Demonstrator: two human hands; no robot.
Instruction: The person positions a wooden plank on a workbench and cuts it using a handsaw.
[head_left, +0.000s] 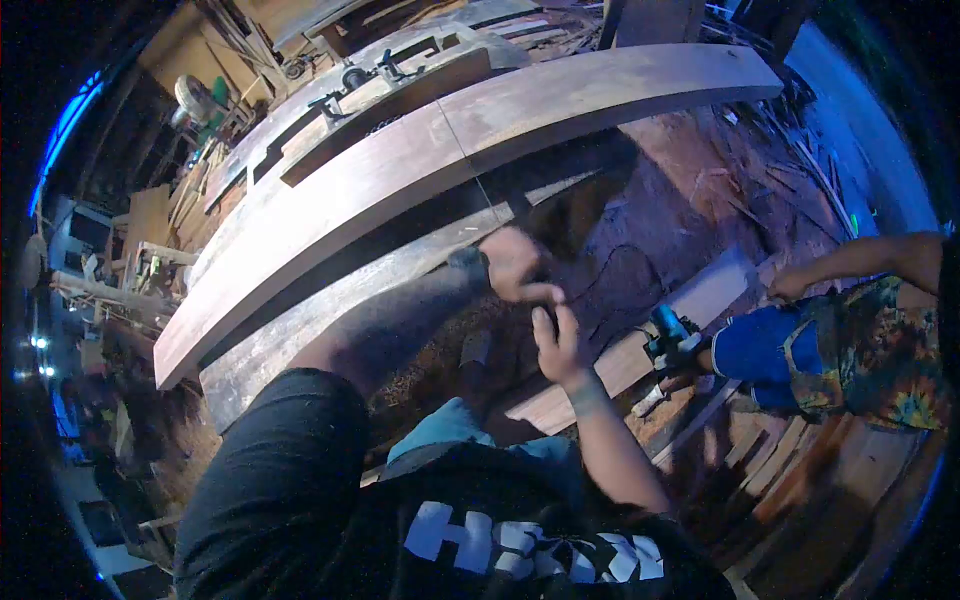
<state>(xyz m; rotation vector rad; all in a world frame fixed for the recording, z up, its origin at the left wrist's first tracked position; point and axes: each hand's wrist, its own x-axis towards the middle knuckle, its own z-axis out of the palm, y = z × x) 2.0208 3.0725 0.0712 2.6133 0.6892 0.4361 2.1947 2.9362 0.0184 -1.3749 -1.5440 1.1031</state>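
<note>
My left hand [513,264] is curled, with one finger stretched towards my right hand. Just below it, my right hand [560,345] has its fingers bent and raised, their tips close to the left hand. Anything small between the fingers is too unclear to make out. Beyond them a long, curved, pale wooden plank [330,195] lies across a worktable [255,360]. A thin dark line [452,130] crosses the plank and runs down towards my left hand; whether it is a cord I cannot tell.
Clamps [350,85] sit on a board behind the plank. At right, another person in blue shorts [765,345] is beside a lower plank [625,370], with a dark-and-teal power tool [670,330] near it. Scrap wood [800,460] and a loose cable [625,250] lie on the ground.
</note>
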